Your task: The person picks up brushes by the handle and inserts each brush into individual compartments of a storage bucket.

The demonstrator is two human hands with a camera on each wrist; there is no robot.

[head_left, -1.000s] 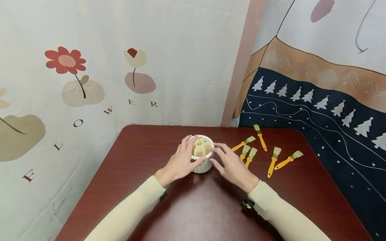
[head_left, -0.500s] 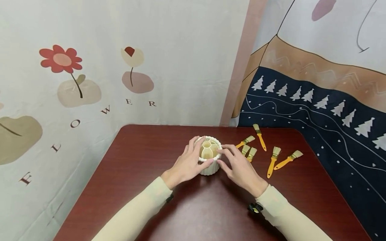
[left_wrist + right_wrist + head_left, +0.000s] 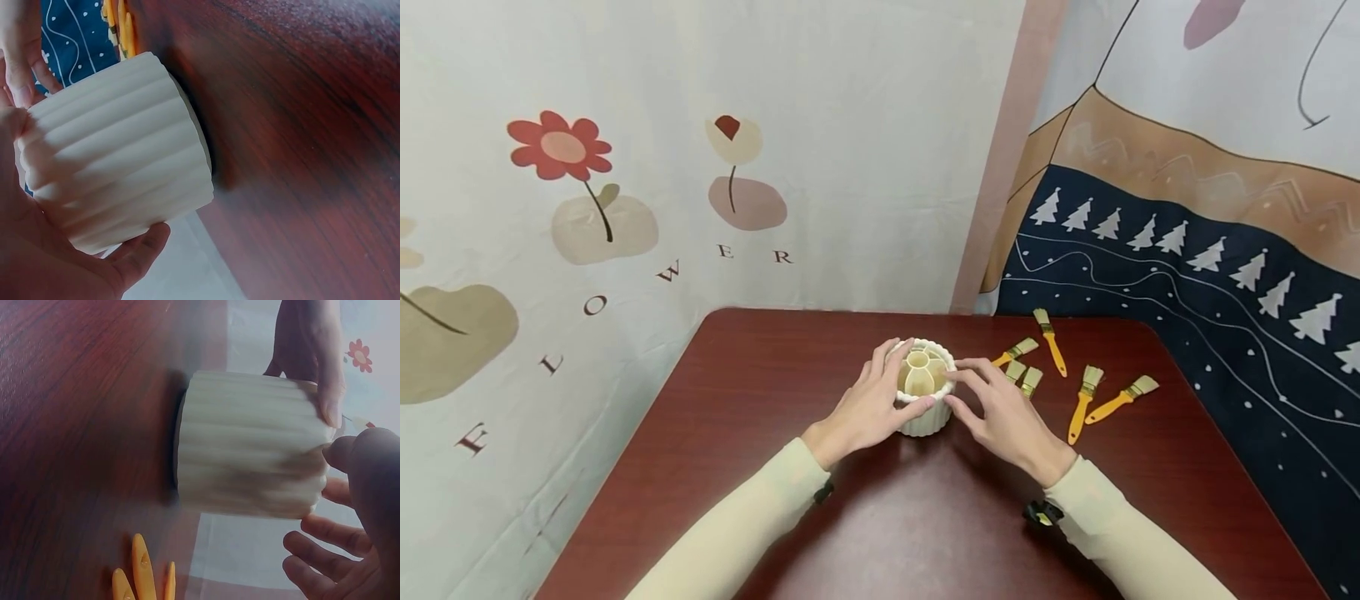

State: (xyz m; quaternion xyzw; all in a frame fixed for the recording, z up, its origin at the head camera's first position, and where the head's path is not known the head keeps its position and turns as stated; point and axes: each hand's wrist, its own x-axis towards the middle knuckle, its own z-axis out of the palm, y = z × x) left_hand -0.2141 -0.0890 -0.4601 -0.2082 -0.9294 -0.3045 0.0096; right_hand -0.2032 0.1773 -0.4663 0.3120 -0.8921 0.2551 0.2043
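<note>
A ribbed holder (image 3: 924,421) is stood upright just right of centre in the head view, on a dark red worktop (image 3: 760,358). A strip of bare surface is left between it and the far edge, and it is set well apart from the left edge. Toward the lower frame, the near side is crossed by two cream sleeves (image 3: 737,517). To the right, room is narrowed by six brushes (image 3: 1082,408), three being partly hidden behind the right grip (image 3: 1009,417) and the others spread toward the right edge.

The holder is grasped from both sides: its rim is clasped at the left by the fingers and thumb of the left grip (image 3: 865,410), and its right side is held by the fingertips and thumb of the right.

The pale wall is fluted and the rim scalloped; inside, a round central tube is ringed by curved dividers. Yellow handles and flat, pale bristles are shown on the brushes. The worktop is glossy, streaked and rounded at its far corners.
</note>
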